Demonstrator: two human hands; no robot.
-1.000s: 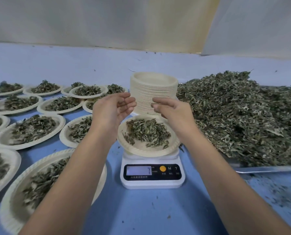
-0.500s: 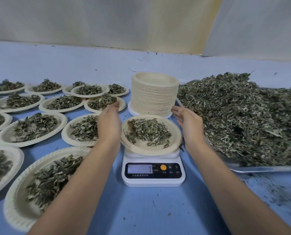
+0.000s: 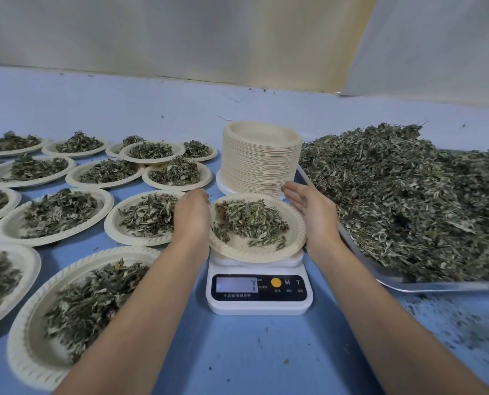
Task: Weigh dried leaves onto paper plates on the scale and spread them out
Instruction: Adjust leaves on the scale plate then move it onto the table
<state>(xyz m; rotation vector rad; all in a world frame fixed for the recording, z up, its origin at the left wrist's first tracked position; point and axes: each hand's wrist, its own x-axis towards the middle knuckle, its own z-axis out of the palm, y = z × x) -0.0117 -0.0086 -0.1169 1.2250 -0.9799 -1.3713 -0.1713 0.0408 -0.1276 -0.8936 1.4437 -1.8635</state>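
The blue tabletop [image 3: 237,360] is smooth and open in front of the scale, flecked with leaf crumbs toward the right. Both bare forearms reach forward across it. The white, rounded scale [image 3: 259,295] has a dark panel with an orange button, and its display shows 7. On it sits a cream paper plate [image 3: 254,255] with a ribbed rim, holding a loose mound of dried leaves [image 3: 252,220], grey-green and crinkled.

A second ago both hands were raised over the mound; now they have dropped to flank the plate. The left hand [image 3: 192,220] is against the left rim with its back to the camera. Its fingers [image 3: 200,196] bend down at the tips, and I cannot tell whether they grip the rim. The right hand [image 3: 314,215] has closed in on the right rim, palm inward, fingers straight and open.

Filled plates [image 3: 52,215] crowd the left side rim to rim. Just behind the scale stands a tall stack of plates [image 3: 262,161]. To the right, a metal tray [image 3: 437,287] carries a big heap of leaves [image 3: 408,195], its edge close by the right wrist. A pale wall [image 3: 180,38] rises beyond
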